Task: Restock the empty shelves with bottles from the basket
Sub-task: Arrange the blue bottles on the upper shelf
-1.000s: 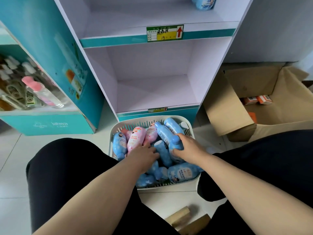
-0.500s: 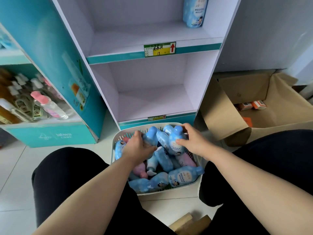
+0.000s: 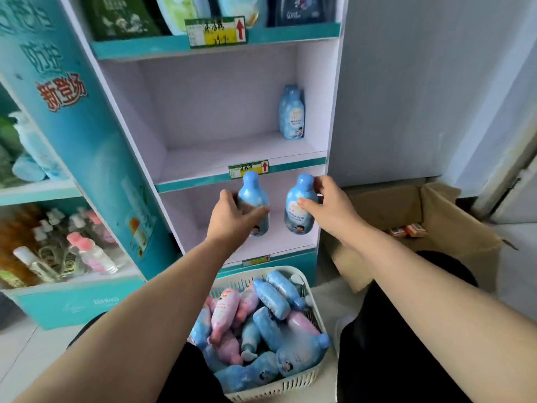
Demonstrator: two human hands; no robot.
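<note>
My left hand (image 3: 232, 218) grips an upright blue bottle (image 3: 253, 196) in front of the lower shelf opening. Beside it, my right hand (image 3: 328, 209) holds a second upright blue bottle (image 3: 299, 205) by its body. Both bottles hover just under the edge of the middle shelf (image 3: 220, 161), where blue bottles (image 3: 292, 112) stand at the back right corner. Below, the white basket (image 3: 279, 386) on the floor holds several blue and pink bottles lying on their sides. The lower shelf (image 3: 276, 242) behind the held bottles shows nothing on it.
A teal display unit (image 3: 72, 303) at the left holds clear and pink-capped bottles. An open cardboard box (image 3: 453, 228) with small orange packs sits at the right against the grey wall. The top shelf carries green and dark pouches (image 3: 122, 16). My knees flank the basket.
Both hands have lifted out of the basket, each with a blue bottle, up to the lower shelf opening. The view has tilted upward, showing more of the shelves.
</note>
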